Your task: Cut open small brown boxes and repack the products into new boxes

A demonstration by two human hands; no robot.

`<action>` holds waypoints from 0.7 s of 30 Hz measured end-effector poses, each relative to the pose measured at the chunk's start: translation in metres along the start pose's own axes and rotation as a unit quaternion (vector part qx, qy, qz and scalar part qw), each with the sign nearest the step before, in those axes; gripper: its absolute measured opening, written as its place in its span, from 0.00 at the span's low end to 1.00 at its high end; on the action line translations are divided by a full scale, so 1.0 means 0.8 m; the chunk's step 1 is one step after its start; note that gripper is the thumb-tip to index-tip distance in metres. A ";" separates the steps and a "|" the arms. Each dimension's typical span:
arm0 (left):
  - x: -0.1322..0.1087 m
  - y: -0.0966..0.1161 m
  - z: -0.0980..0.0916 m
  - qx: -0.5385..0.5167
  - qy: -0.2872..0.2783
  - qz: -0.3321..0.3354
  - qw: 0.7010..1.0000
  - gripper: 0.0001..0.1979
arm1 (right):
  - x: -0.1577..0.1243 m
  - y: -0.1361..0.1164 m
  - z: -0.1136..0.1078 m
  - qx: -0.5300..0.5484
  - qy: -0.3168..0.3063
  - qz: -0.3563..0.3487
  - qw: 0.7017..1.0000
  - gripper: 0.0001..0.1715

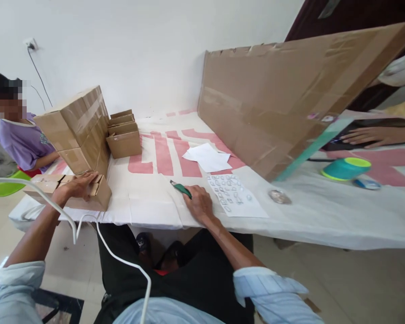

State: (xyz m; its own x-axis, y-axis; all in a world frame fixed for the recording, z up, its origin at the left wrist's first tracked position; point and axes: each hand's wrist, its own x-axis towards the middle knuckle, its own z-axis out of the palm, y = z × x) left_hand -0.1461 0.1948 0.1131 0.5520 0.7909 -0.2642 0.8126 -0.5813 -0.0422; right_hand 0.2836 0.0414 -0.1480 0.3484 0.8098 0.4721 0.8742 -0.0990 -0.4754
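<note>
My left hand (pixel 79 185) rests on a small cardboard box (pixel 99 195) at the table's left front edge. Its fingers reach over the top and the thumb bends down the near side, gripping the box. In my right hand (pixel 200 204) is a green utility knife (pixel 182 189), its tip pointing left and away from me. That hand is closed round the handle and lies low on the cloth. Just right of it is a paper sheet (pixel 239 198) with rows of small outlined shapes. Whether the knife's blade is out is too small to tell.
Taped boxes (pixel 84 121) are stacked at left, beside open cardboard trays (pixel 124 139). White papers (pixel 207 156) lie mid-table. A large cardboard panel (pixel 273 99) stands at right, near a teal thread cone (pixel 346 168) and a tape roll (pixel 279 196). A white cable (pixel 121 258) crosses in front. People sit on both sides.
</note>
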 end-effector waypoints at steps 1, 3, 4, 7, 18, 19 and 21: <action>-0.001 0.001 0.004 0.010 0.014 0.002 1.000 0.58 | -0.001 0.005 -0.001 -0.002 0.000 -0.001 1.000 0.18; -0.002 0.003 0.011 0.012 0.038 0.020 0.999 0.57 | -0.003 0.010 -0.004 -0.006 0.002 -0.004 1.000 0.18; -0.003 0.006 0.013 0.006 0.047 0.032 0.998 0.56 | -0.002 0.010 -0.006 -0.007 0.007 -0.006 1.000 0.17; -0.005 0.021 0.023 -0.021 0.079 0.058 0.995 0.55 | 0.004 -0.006 -0.015 0.016 0.036 -0.018 0.999 0.15; 0.017 0.182 0.075 -0.204 0.192 0.220 0.935 0.59 | 0.013 -0.150 -0.063 0.372 -0.104 -0.064 0.920 0.36; 0.012 0.178 0.073 -0.228 0.205 0.222 0.925 0.60 | 0.010 -0.151 -0.066 0.376 -0.109 -0.058 0.918 0.38; -0.002 0.150 0.071 -0.290 0.240 0.203 0.904 0.63 | 0.005 -0.146 -0.072 0.374 -0.117 -0.040 0.919 0.39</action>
State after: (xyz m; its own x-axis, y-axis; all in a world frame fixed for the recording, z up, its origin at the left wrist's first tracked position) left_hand -0.0600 0.1125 0.0537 0.7307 0.6079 0.3108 0.4090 -0.7543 0.5137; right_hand 0.2027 0.0232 -0.0481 0.1348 0.9081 0.3966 0.3859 0.3205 -0.8651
